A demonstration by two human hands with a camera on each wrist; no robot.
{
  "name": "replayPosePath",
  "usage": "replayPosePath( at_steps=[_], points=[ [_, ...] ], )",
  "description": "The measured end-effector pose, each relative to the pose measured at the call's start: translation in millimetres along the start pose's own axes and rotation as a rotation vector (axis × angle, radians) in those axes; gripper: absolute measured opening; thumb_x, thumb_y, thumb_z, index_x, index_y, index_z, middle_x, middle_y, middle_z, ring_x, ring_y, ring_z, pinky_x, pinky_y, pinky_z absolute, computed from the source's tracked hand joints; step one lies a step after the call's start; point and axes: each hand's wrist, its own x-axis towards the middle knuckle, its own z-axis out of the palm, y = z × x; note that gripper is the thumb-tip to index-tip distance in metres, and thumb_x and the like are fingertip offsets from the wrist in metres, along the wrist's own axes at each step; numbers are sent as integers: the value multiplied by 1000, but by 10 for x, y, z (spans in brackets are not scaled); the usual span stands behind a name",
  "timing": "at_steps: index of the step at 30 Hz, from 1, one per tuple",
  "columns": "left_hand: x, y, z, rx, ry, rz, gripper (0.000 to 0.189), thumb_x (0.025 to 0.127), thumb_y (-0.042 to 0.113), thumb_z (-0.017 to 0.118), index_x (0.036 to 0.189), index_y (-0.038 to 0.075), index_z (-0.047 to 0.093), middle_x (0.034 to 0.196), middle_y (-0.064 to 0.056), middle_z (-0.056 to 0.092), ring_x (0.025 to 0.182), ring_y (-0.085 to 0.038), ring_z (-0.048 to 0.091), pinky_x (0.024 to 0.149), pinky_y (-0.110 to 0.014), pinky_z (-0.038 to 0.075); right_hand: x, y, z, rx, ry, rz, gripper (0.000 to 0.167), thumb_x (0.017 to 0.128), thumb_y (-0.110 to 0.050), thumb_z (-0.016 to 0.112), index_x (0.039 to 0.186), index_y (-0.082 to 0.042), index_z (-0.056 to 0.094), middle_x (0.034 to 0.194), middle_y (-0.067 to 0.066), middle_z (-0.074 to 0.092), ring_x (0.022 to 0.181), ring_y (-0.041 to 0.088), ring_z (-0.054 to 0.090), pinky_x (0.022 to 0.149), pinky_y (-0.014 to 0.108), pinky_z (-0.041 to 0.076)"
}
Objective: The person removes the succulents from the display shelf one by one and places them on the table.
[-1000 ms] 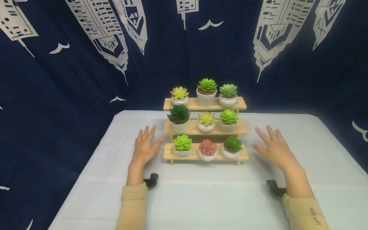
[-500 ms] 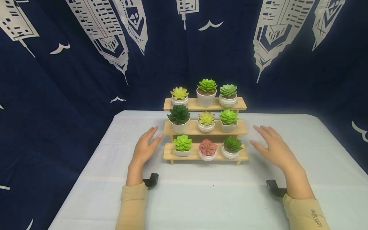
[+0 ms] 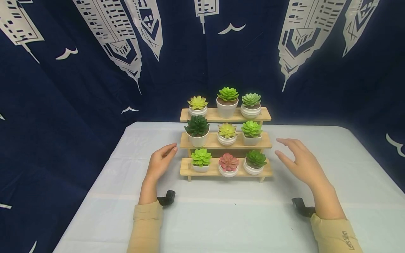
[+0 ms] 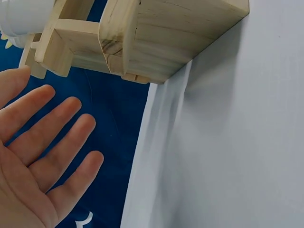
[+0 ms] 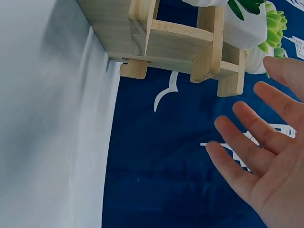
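Observation:
A three-tier wooden stand (image 3: 239, 171) carries several small potted succulents, three to a tier. On the lowest tier are a light green one (image 3: 201, 157), a pink one (image 3: 229, 162) and a dark green one (image 3: 256, 160). My left hand (image 3: 158, 164) hovers just left of the stand, fingers relaxed and slightly bent, palm toward it. At the right side my right hand (image 3: 300, 163) faces the stand likewise, thumb apart from the fingers. Both wrist views show a gap between fingers and wood, and neither hand holds anything.
A white cloth (image 3: 234, 218) covers the table under the stand. Behind it hangs a dark blue curtain (image 3: 177, 70) with white building prints. Each wrist wears a black camera mount, seen at the left wrist (image 3: 167, 198) and the right wrist (image 3: 302, 207).
Both hands have turned from palms down with spread fingers to palms facing inward, fingers closer together and a little bent. The stand and pots have stayed put.

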Motion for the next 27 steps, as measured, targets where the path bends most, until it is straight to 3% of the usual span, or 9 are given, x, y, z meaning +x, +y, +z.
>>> replayPosePath(
  at_steps=[5, 14, 17, 24, 27],
  points=[
    [3, -28, 13, -82, -8, -4, 40, 94, 39, 56, 121, 11, 63, 117, -8, 64, 110, -23, 58, 94, -42, 44, -2, -5, 23, 75, -5, -6, 48, 96, -34, 53, 134, -5, 48, 129, 21, 50, 110, 43, 49, 87, 61, 38],
    [27, -69, 41, -232, -40, -14, 33, 94, 25, 58, 120, 4, 63, 112, -14, 65, 99, -24, 62, 89, -39, 48, 21, -27, 60, 280, -64, 0, 43, 97, -28, 53, 130, -1, 48, 124, 22, 54, 110, 40, 52, 89, 56, 41],
    [29, -79, 50, -297, -67, -36, 35, 95, 23, 57, 122, 1, 60, 114, -17, 63, 101, -26, 61, 90, -40, 48, 23, -23, 91, 336, -77, -9, 41, 96, -24, 55, 129, -2, 49, 121, 19, 57, 107, 36, 55, 89, 50, 44],
    [37, -94, 62, -381, -113, -111, 38, 93, 23, 61, 123, 0, 58, 117, -19, 62, 107, -32, 59, 93, -43, 46, 35, 2, 182, 441, -109, -45, 46, 90, -17, 65, 130, -1, 48, 122, 17, 57, 108, 21, 55, 89, 23, 45],
    [11, -30, 49, -390, -136, -146, 39, 93, 21, 61, 123, -2, 57, 121, -19, 60, 108, -30, 58, 94, -44, 45, 47, 29, 227, 504, -116, -83, 48, 87, -12, 68, 129, 1, 49, 122, 19, 57, 108, 15, 55, 90, 23, 45]
  ],
)
